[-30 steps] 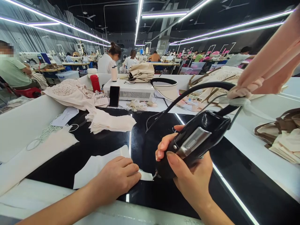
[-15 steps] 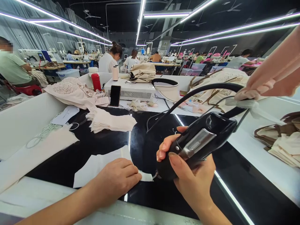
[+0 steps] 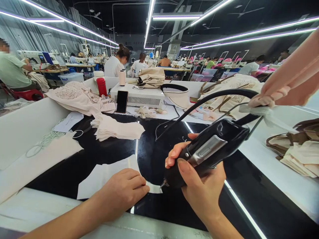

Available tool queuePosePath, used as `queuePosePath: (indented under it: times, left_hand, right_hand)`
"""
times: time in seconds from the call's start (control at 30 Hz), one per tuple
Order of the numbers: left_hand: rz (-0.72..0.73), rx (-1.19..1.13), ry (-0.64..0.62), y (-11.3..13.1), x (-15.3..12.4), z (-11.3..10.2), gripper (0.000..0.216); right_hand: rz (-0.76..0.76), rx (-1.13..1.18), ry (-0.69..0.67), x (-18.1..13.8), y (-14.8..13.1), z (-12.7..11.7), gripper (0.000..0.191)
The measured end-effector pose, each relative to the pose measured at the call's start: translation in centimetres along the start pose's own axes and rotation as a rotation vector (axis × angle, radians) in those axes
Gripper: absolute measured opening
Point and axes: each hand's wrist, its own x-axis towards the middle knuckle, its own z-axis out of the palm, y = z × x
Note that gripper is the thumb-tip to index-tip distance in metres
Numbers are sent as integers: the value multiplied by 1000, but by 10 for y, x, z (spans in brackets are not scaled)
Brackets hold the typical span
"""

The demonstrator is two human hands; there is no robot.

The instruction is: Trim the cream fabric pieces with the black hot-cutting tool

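My right hand [image 3: 199, 179] is wrapped round a black corded handheld power tool [image 3: 196, 162] with a silver plate on its side. The tool slants down to the left, and its thin metal tip meets the narrow end of a white fabric piece [image 3: 104, 172], or comes very close to it. The fabric lies flat on a glossy black work surface [image 3: 159, 212]. With fingers bent and close together, my left hand [image 3: 127, 187] presses that fabric down beside its narrow strip. Part of the fabric is hidden beneath this hand.
A stack of pale cut pieces [image 3: 117, 127] lies behind the fabric, with a long pale panel [image 3: 45, 162] at left. A phone [image 3: 122, 101] leans on a white vented box [image 3: 139, 96]. Knotted pink cloth [image 3: 271, 94] hangs at the tool's cable [image 3: 211, 94]. People sew beyond.
The tool and my right hand have shifted slightly left, and the tip shows more clearly at the fabric's end. My left hand stays nearly still. The whole view has shifted slightly.
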Motion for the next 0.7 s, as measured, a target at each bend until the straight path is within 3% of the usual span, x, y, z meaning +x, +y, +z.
queuePosePath:
  times: [0.4, 0.7]
  left_hand:
    - [-5, -21, 7, 0, -3, 4, 23]
    - [1, 6, 23, 2, -4, 7, 20]
  right_hand:
    - [-20, -29, 10, -1, -1, 0, 40]
    - [24, 16, 53, 0, 5, 20, 44]
